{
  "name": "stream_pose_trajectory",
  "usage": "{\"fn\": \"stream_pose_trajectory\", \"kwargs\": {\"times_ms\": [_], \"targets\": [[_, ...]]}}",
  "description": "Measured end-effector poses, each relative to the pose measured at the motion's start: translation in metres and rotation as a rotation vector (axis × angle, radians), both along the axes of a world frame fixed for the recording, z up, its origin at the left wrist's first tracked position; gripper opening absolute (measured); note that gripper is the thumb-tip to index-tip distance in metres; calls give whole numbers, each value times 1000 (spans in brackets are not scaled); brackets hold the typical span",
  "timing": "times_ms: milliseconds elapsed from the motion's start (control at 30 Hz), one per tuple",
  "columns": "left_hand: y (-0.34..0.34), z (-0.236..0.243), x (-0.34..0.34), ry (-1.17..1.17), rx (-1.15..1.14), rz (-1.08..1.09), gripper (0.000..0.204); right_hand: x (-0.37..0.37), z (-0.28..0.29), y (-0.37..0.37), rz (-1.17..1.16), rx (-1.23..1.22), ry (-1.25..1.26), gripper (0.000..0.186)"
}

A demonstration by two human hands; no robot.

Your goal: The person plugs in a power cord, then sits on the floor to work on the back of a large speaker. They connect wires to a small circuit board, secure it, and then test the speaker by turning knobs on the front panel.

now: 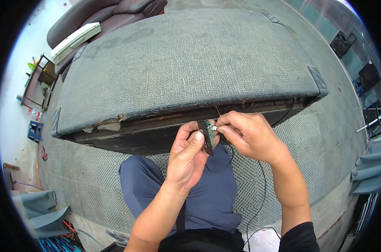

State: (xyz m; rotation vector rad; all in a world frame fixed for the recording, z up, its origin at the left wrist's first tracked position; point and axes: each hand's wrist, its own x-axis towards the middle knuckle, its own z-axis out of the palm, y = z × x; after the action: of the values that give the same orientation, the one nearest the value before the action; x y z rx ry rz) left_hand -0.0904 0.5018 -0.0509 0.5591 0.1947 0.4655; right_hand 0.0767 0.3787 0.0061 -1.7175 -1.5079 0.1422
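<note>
My left hand [183, 161] is closed around a small dark panel [205, 139], held upright by thumb and fingers above my lap. On the panel's right side sits a green circuit board [211, 133]. My right hand [251, 133] pinches a small white connector [214, 128] at the board's upper part; whether it is fully seated cannot be made out. A thin dark cable [233, 154] loops below the hands. Just beyond them stands a large, textured grey-green cabinet [190, 59] with a worn front edge and black corner guards.
A black cable [264, 185] runs down over the patterned floor mat [257, 197] on my right. At the far left are a brown leather sofa [110, 12] and a long pale box [75, 41]. Black speakers [341, 44] line the right side.
</note>
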Motion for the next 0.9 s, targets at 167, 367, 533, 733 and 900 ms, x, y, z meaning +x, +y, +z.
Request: {"fn": "stream_pose_trajectory", "kwargs": {"times_ms": [167,367,533,733,900], "targets": [[0,1,0,23,39,7,28,0,6,0,-2,-70,-31,11],[-1,3,1,44,111,43,30,0,12,1,-5,-53,-144,11],[0,7,0,99,153,64,33,0,14,2,-29,-64,-163,11],[-1,6,0,140,193,104,34,-4,12,4,-81,-74,-186,11],[-2,1,1,160,247,139,32,-5,12,5,-87,-67,-228,11]]}}
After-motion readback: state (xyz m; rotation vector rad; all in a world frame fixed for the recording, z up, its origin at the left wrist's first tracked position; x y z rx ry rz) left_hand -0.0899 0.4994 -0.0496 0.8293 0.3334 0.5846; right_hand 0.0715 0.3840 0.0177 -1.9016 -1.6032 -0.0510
